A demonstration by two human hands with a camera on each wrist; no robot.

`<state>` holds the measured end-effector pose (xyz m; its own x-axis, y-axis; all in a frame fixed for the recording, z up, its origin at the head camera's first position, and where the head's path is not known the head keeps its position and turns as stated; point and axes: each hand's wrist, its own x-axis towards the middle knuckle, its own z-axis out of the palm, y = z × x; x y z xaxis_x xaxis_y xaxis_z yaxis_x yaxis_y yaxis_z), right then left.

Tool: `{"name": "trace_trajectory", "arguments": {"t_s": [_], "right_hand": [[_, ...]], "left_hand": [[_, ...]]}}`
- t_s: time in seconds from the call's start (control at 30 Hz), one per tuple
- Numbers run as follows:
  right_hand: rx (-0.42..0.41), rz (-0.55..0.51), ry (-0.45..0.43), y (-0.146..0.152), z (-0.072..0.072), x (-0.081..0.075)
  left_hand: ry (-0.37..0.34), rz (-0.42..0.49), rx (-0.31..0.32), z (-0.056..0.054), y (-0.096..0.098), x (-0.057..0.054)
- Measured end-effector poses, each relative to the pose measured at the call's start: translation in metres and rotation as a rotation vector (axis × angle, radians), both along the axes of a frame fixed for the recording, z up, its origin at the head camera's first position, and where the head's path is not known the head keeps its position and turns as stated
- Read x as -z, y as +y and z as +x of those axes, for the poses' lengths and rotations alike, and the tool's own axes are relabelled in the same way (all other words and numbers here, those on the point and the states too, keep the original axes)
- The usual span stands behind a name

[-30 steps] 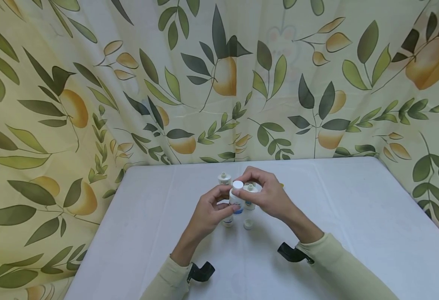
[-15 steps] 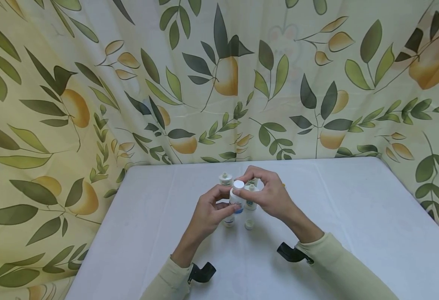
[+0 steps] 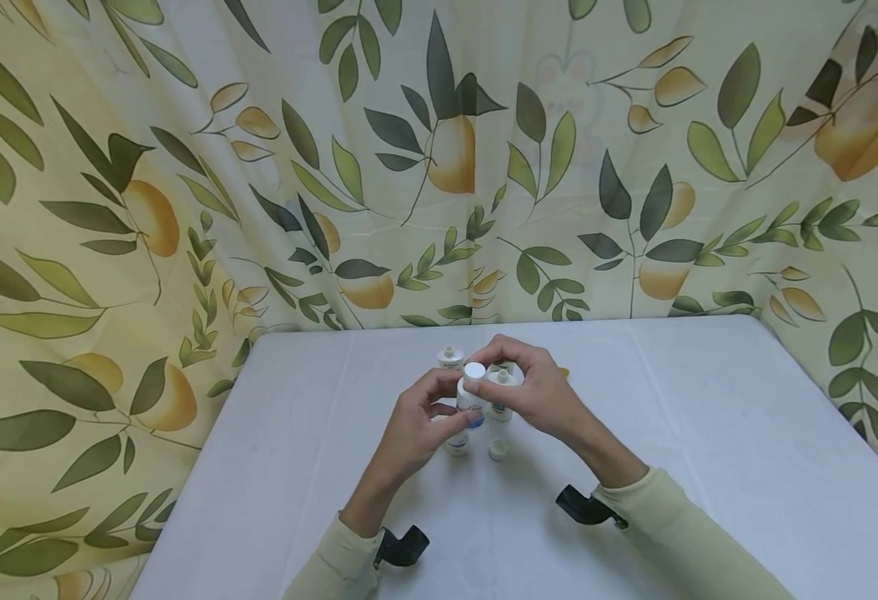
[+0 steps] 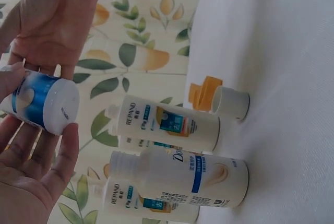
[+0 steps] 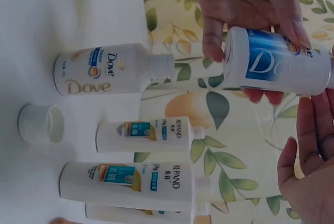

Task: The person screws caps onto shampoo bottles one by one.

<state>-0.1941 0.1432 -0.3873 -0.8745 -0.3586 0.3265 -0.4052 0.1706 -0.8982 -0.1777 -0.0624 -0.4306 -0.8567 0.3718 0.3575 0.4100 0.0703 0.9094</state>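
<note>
My left hand (image 3: pixel 423 421) holds a small white Dove bottle (image 5: pixel 282 62) with a blue label around its body, raised above the table. My right hand (image 3: pixel 536 387) pinches the white cap (image 3: pixel 474 370) at its top between thumb and fingers. In the left wrist view the bottle's base faces the camera, and its cap end is cut off. Below stands another Dove bottle (image 4: pixel 193 177), its threaded neck bare. Nearby on the tabletop lies a loose white cap (image 3: pixel 497 450).
Several white REPAND bottles (image 5: pixel 128 182) stand upright behind the held bottle, without caps. An orange object (image 4: pixel 206 93) sits near the loose cap in the left wrist view. A white cloth covers the table (image 3: pixel 296 450); a leaf-patterned curtain (image 3: pixel 439 250) hangs behind.
Both hands stay nearly in place around the Dove bottle and its cap. The head view shifts only slightly.
</note>
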Motion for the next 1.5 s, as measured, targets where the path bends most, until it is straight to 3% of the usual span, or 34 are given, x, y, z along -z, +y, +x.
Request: {"name": "trace_trajectory", "arguments": {"t_s": [0.4,0.8,1.2,1.5], "right_hand": [[-0.093,0.015,-0.024,0.002,0.0,0.0],[-0.109,0.042,0.013,0.0,-0.003,0.0],[-0.139,0.035,0.008,-0.003,-0.005,0.003],[-0.138,0.065,-0.018,-0.004,-0.005,0.003]], "left_hand": [[-0.037,0.033,0.003,-0.002,-0.01,0.005],[-0.084,0.037,-0.001,0.001,-0.016,0.001],[-0.054,-0.037,-0.029,-0.001,-0.019,0.006],[-0.053,-0.028,-0.036,0.0,-0.024,0.006]]}}
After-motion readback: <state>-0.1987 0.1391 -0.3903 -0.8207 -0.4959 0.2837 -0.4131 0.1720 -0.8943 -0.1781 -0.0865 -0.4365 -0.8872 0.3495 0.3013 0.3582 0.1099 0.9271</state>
